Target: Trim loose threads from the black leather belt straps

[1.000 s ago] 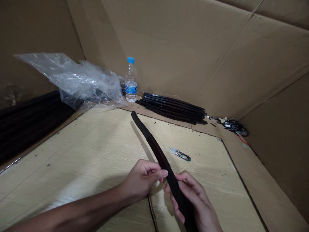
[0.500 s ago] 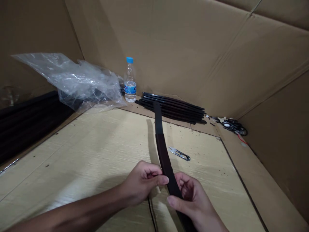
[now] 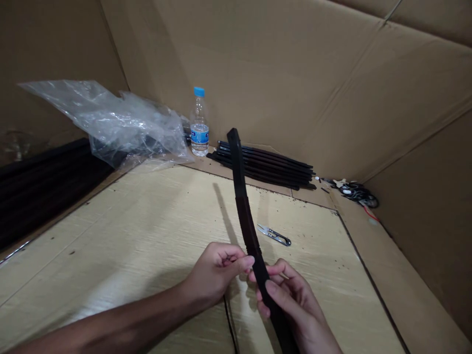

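A long, curved black strip (image 3: 241, 196) rises from my hands toward the far cardboard wall, its tip up near the stacked strips. My left hand (image 3: 217, 270) pinches it from the left with thumb and forefinger. My right hand (image 3: 295, 305) wraps its fingers round the strip's lower part, which runs out of view at the bottom. Both hands hover over the pale cardboard work surface (image 3: 129, 236).
Small thread snips (image 3: 275, 234) lie just beyond my hands. A stack of black strips (image 3: 269, 164) sits against the back wall beside a water bottle (image 3: 199, 123). Crumpled clear plastic (image 3: 110, 123) covers more dark strips (image 3: 44, 182) at left. Tangled wires (image 3: 356, 192) lie at right.
The strip's far end has swung from pointing left along the surface to standing higher and straighter. My right hand's grip shifted along it; my left hand stayed put.
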`<action>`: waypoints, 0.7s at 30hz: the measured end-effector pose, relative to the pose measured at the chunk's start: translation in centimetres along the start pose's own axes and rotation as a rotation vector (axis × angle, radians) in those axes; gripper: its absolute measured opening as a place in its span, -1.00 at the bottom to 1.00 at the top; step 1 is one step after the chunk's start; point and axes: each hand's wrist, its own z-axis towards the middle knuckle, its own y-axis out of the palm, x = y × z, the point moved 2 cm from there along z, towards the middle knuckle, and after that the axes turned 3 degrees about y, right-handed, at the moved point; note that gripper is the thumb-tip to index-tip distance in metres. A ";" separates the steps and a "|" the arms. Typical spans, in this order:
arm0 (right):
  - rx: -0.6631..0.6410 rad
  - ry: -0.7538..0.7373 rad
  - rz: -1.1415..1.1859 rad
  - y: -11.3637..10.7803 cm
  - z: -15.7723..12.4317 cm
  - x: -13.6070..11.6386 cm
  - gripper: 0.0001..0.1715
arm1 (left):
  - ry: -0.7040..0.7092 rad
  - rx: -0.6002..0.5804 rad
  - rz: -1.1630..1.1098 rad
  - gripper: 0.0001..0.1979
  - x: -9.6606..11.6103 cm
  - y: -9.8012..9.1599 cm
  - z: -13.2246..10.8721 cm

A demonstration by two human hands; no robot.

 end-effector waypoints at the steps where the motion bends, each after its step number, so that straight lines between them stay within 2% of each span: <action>1: -0.005 0.001 -0.009 0.0 0.0 0.0 -0.67 | -0.002 -0.020 -0.025 -0.69 -0.1 0.1 0.0; 4: -0.036 0.002 -0.023 0.1 0.1 0.3 -0.52 | -0.024 -0.081 -0.169 -0.69 -0.4 0.4 -0.1; 6: -0.054 0.008 -0.059 0.1 0.2 0.5 -0.56 | -0.025 -0.114 -0.210 -0.67 -0.5 0.6 -0.2; 10: -0.067 -0.008 -0.109 0.2 0.4 0.7 -0.67 | -0.018 -0.127 -0.144 -0.62 -0.7 0.5 -0.3; 17: -0.063 0.019 -0.038 0.1 0.2 0.7 -0.59 | -0.014 -0.188 -0.091 -0.60 -0.6 0.5 -0.3; 21: 0.002 0.106 0.054 -0.2 0.6 1.2 -0.51 | -0.063 -0.157 -0.139 -0.66 -0.6 0.8 -0.5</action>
